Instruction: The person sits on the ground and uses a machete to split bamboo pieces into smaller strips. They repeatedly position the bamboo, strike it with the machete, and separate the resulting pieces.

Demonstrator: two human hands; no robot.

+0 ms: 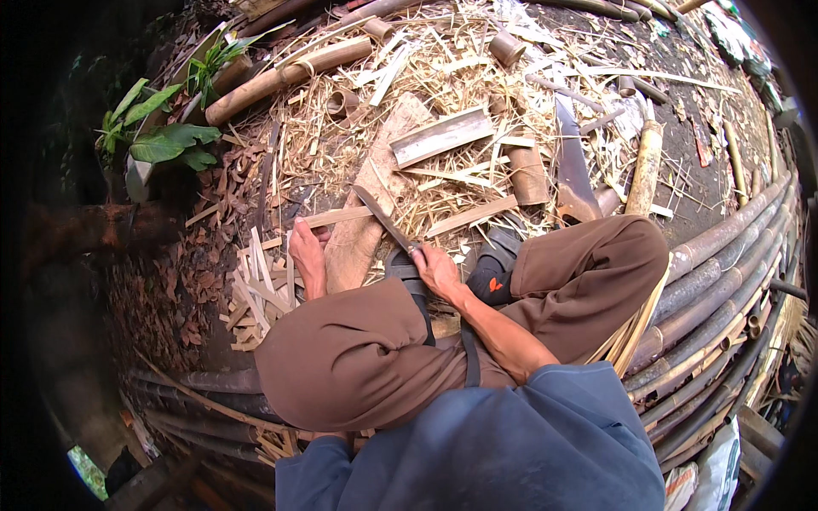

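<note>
My left hand pinches the near end of a flat, pale bamboo strip, which lies across a long wooden plank. In my right hand is the handle of a knife. Its dark, narrow blade slants up and left over the plank, close to the strip's far end; whether they touch, I cannot tell. Beside my left hand, cut bamboo strips lie in a loose pile. Beyond the plank rests a split bamboo piece, its pale hollow side showing.
Shavings cover the ground ahead. Among them lie a bamboo tube and a long tapered grey blade. A thick bamboo pole is at far left, near a leafy plant. Stacked bamboo poles line the right side.
</note>
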